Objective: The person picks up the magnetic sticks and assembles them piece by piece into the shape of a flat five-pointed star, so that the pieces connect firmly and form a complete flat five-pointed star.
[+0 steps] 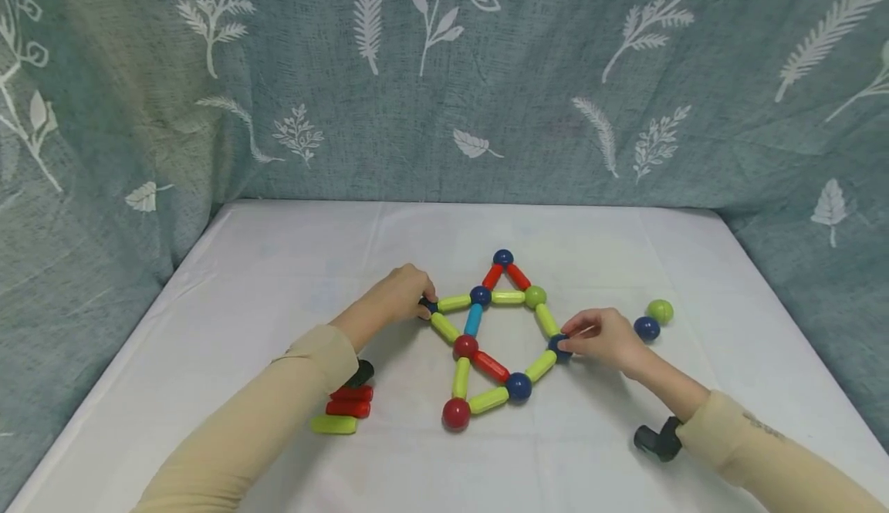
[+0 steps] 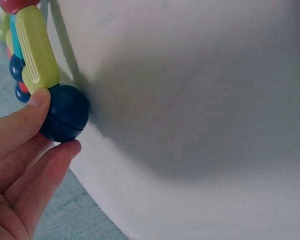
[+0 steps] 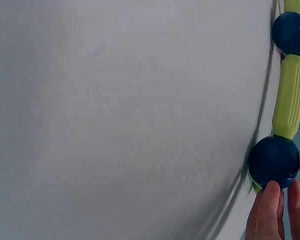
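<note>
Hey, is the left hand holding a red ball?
No, the left hand pinches a dark blue ball attached to a yellow-green stick.

You can read no text, label, brand, number or sign in any view; the dark marking (image 1: 762,424) on your right sleeve (image 1: 788,455) is too small and blurred to make out.

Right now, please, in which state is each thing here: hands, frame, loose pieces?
Left hand, pinching the left blue ball.
Right hand, holding the right blue ball.
Left blue ball, held, joined into the frame.
Right blue ball, held, joined in too.
Frame, assembled, held at two corners.
Outer green ball, separate from the frame.
Outer blue ball, separate, beside it.
Two leftmost red rods, lying loose.
Yellow-green rod near them, loose.
</note>
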{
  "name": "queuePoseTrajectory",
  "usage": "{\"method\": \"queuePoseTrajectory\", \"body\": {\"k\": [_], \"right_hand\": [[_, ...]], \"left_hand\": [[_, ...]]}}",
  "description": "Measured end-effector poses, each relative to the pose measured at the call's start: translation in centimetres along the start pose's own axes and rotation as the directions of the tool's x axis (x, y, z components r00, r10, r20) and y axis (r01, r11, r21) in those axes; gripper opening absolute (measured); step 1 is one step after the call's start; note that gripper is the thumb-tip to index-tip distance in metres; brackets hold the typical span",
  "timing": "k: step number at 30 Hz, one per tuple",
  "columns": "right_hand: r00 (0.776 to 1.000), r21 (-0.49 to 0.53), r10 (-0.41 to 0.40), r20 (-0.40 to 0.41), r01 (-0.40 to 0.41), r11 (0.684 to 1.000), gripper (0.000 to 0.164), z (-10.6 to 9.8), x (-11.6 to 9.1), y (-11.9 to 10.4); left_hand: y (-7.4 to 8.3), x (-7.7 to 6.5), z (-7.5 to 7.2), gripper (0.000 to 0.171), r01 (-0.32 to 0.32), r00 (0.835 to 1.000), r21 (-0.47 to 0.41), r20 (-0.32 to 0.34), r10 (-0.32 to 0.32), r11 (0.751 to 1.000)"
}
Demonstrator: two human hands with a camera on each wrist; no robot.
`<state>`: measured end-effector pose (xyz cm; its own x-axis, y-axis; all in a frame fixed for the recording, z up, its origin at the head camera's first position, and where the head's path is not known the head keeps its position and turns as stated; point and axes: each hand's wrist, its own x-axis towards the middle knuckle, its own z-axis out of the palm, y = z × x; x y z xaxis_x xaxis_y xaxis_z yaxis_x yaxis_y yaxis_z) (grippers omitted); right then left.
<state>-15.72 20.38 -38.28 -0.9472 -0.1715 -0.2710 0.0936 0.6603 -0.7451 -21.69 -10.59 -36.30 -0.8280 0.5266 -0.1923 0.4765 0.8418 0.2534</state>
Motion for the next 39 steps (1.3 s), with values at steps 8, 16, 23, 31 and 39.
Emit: {"method": "queuePoseTrajectory", "body": {"k": [8,16,23,31,39], "right_hand": [[0.997,0.050,0.076,-0.032,-0.074,0.996,0.031,-0.4,2.2,-0.2],[0.990,0.073,0.125,-0.063,-0.121,0.990,0.035,-0.2,4.4,-1.2],[0.986,0.117,0.144,-0.082,-0.134,0.984,0.035,0.1,6.0,-1.7],[0.992,0.143,0.111,-0.055,-0.102,0.984,0.034,0.4,7.3,-2.1],[0.992,0.147,0.116,-0.049,-0.108,0.983,0.033,0.4,7.8,-2.5]], "left_hand": [[0.7,-2.6,0.7,0.023,-0.069,0.998,0.020,0.010,0.069,0.997],[1.3,-5.1,1.6,0.021,-0.130,0.992,-0.022,0.008,0.130,0.991],[2.9,-6.0,2.1,0.020,-0.168,0.985,-0.027,0.026,0.169,0.985],[4.9,-6.6,2.7,0.017,-0.227,0.973,-0.011,0.027,0.227,0.974],[5.6,-6.8,2.8,0.017,-0.221,0.975,0.000,0.029,0.221,0.975]]}}
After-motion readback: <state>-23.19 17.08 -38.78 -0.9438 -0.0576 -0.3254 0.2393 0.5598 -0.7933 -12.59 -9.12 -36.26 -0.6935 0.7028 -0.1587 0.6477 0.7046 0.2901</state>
